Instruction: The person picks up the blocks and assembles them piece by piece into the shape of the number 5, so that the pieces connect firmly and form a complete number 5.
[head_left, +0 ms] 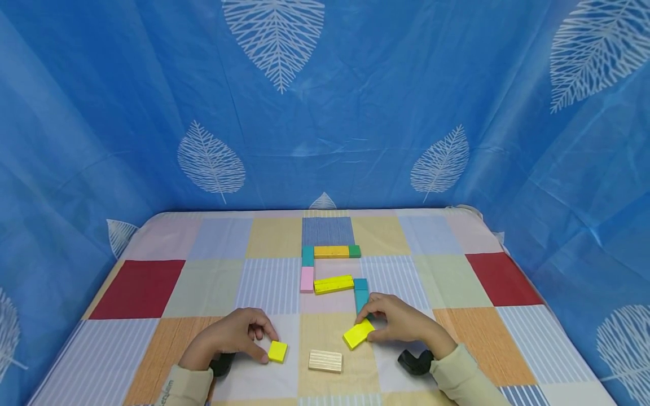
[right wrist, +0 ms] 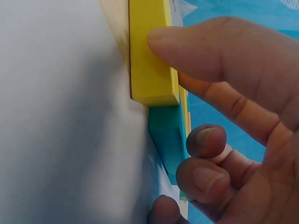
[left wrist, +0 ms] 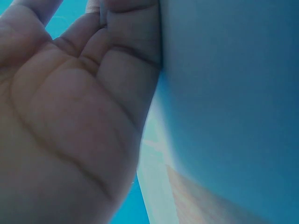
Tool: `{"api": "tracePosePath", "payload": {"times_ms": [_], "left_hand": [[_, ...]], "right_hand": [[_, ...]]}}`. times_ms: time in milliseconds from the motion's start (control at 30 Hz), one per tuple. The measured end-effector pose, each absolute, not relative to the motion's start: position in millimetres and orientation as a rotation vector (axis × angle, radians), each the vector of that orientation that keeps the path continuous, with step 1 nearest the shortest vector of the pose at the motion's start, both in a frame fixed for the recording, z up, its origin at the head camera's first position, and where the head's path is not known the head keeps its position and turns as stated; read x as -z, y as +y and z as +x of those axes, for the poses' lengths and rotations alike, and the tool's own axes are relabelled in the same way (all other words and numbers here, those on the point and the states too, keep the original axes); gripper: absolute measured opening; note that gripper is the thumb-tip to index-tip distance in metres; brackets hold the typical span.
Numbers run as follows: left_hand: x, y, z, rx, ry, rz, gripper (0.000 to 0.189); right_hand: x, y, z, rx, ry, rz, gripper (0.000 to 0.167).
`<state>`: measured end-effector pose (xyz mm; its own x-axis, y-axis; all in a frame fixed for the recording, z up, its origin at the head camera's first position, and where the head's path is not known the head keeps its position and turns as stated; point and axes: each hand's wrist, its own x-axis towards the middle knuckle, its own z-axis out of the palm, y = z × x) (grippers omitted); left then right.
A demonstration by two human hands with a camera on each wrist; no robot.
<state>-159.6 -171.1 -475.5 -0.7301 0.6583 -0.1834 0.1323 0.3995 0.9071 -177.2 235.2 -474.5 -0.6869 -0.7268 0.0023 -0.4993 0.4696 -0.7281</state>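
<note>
Right grip [head_left: 398,321]: thumb and finger pinch my yellow block [head_left: 358,333] near the teal block [head_left: 361,298] | left grip [head_left: 231,337]: I pinch a small yellow square [head_left: 277,352] on the table [head_left: 203,287] | wooden block [head_left: 325,361] between

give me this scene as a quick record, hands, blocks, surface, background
left hand: thumb and forefinger at small yellow block
right hand: pinches larger yellow block
between hands: striped wooden block
far row, left to right: teal block, orange block, green block
nearer row, left to right: pink block, long yellow bar, teal piece
surface: patchwork cloth
background: blue curtain, white leaf print
</note>
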Motion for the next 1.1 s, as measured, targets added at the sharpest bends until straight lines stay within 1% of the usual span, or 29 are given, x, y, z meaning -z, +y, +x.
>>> {"api": "tracePosePath", "payload": {"times_ms": [300, 567, 767, 1100], "left_hand": [[476, -172, -158, -1.305, 2.154, 0.656, 0.026], [476, -173, -159, -1.305, 2.148, 0.663, 0.026], [475, -172, -159, -1.293, 2.163, 0.632, 0.026], [472, -170, -158, -1.281, 2.177, 0.63, 0.025]], "right_hand": [[473, 232, -175, 1.044, 2.412, -1.059, 0.025], [476, 223, -168, 1.124, 2.548, -1.115, 0.019], [478, 212, -159, 1.198, 2.667, -1.23, 0.019], [480, 187, -144, 1.132, 2.671, -1.276, 0.019]]}}
